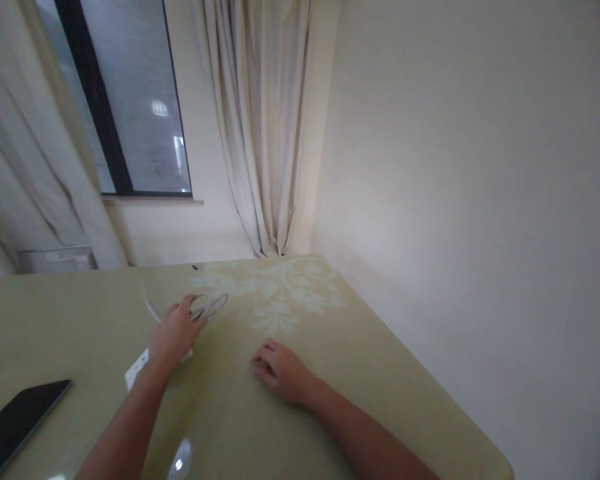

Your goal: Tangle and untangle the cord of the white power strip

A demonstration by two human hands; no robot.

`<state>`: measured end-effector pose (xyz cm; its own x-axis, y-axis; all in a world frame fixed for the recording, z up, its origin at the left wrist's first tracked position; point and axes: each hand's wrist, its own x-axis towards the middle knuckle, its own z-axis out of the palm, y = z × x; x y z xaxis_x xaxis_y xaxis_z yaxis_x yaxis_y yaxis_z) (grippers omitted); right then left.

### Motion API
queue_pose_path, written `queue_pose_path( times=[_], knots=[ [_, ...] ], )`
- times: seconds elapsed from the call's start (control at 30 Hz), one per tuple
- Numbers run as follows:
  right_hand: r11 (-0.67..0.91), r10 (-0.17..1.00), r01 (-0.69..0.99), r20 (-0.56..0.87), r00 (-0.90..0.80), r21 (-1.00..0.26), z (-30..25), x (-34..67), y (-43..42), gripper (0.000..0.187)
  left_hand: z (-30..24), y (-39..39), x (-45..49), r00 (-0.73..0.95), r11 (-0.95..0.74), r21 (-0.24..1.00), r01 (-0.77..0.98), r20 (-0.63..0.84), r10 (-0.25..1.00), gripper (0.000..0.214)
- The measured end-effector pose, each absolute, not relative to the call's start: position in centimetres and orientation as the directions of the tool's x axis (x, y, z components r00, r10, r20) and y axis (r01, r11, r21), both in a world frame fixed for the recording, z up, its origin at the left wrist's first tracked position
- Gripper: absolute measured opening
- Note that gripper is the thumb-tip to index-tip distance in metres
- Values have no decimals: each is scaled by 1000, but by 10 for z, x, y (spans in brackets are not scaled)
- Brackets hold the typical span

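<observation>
My left hand (175, 330) is closed around a coiled white cable (215, 307), over the left-middle part of the table. The cable's loops stick out to the right of my fingers, and another pale piece shows on the left of the hand. Beneath my left wrist lies a white power strip (136, 369), largely covered by the forearm. My right hand (280, 370) rests on the tabletop, to the right of the cable. Its fingers are curled in, with a small gap by the thumb and nothing seen in them.
The pale green table (230, 413) has a white floral pattern at its far right corner. A dark flat tablet-like device (23, 420) lies at the lower left. A tiny black item (195, 267) sits near the far edge. Curtains (260, 133) and a wall (455, 167) stand beyond.
</observation>
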<state>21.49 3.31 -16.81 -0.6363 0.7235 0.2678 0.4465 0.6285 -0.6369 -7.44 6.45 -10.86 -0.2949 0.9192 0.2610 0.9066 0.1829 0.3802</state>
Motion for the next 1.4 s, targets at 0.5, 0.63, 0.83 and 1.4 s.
queue_pose_path(
  times=[0.5, 0.63, 0.83, 1.4],
  knots=[
    [510, 838, 172, 442, -319, -843, -51, 212, 96, 90, -33, 29, 44, -124, -131, 928, -349, 93, 988, 67],
    [259, 877, -107, 280, -391, -960, -60, 208, 99, 115, -33, 27, 47, -88, -102, 924, -369, 75, 993, 81],
    [269, 902, -66, 275, -334, -961, -65, 208, 98, 99, -38, 24, 52, -61, -143, 922, -359, 130, 990, 87],
    [116, 993, -404, 120, 15, -907, -37, 211, 92, 57, -59, 30, 41, 329, -48, 972, -230, 124, 936, 51]
  ],
)
